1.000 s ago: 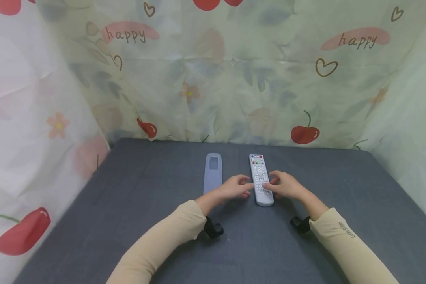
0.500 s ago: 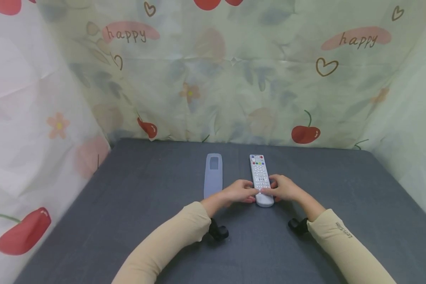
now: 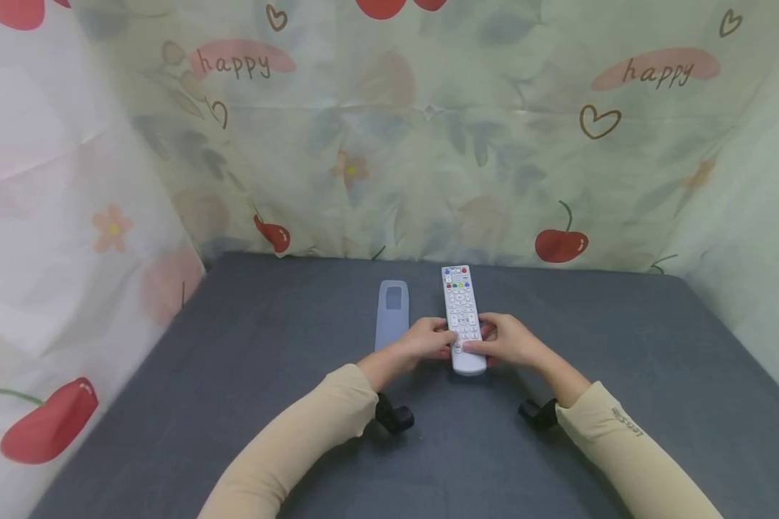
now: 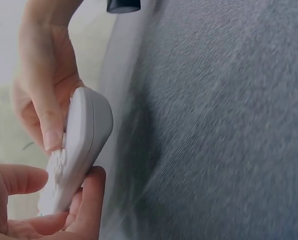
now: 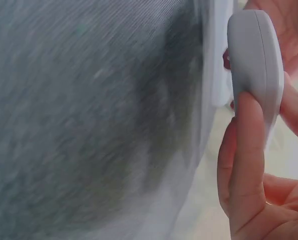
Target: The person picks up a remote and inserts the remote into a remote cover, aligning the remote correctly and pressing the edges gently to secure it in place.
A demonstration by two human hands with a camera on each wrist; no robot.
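A white remote control (image 3: 461, 303) with rows of buttons is held between both hands, its lower end tilted a little off the cloth. My left hand (image 3: 422, 339) grips its left edge; the left wrist view shows fingers under the remote (image 4: 81, 140) and the thumb over the button side. My right hand (image 3: 509, 340) holds the right edge, its thumb on the lower buttons and its fingers against the back, as the right wrist view shows. Left of the remote lies a bluish remote cover (image 3: 392, 313) with a small window, its lower end hidden behind my left hand.
Dark grey cloth covers the table (image 3: 285, 310). A patterned curtain (image 3: 428, 173) with cherries and hearts rises behind its back edge and along the sides. Black wrist mounts (image 3: 394, 419) hang below both sleeves.
Both hands have closed on the remote control. It has come up off the table and shifted left, towards the cover, which stays in place.
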